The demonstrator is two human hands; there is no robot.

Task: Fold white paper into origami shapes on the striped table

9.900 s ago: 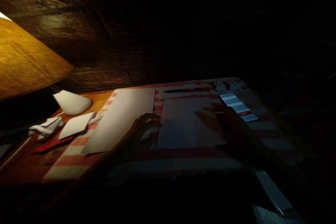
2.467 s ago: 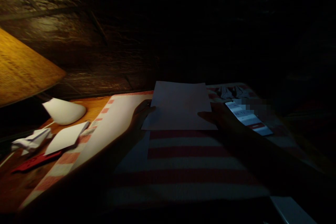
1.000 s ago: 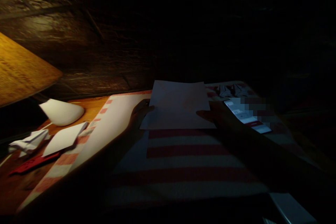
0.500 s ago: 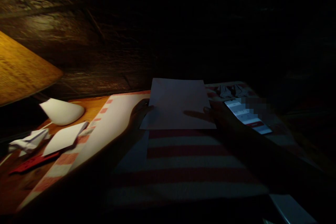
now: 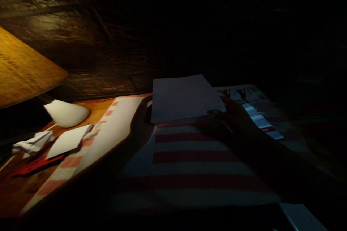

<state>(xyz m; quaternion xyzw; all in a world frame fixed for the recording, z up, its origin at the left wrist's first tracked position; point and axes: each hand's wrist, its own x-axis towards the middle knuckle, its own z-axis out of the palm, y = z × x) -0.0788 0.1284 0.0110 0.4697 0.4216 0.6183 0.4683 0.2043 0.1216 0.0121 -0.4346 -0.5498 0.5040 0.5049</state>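
A white sheet of paper is held up off the red-and-white striped cloth, tilted toward the back. My left hand grips its lower left corner. My right hand holds the sheet's lower right edge, fingers closed on it. Both hands are dark silhouettes in the dim light, so finger detail is poor.
A lit phone lies right of my right hand. A second large white sheet lies to the left. A yellow lampshade, white lamp base, folded white papers, crumpled paper and a red object sit at the left.
The sheet was lifted from lying flat on the cloth and now tilts further up and left. My right hand slid along its lower right edge, partly covering the phone.
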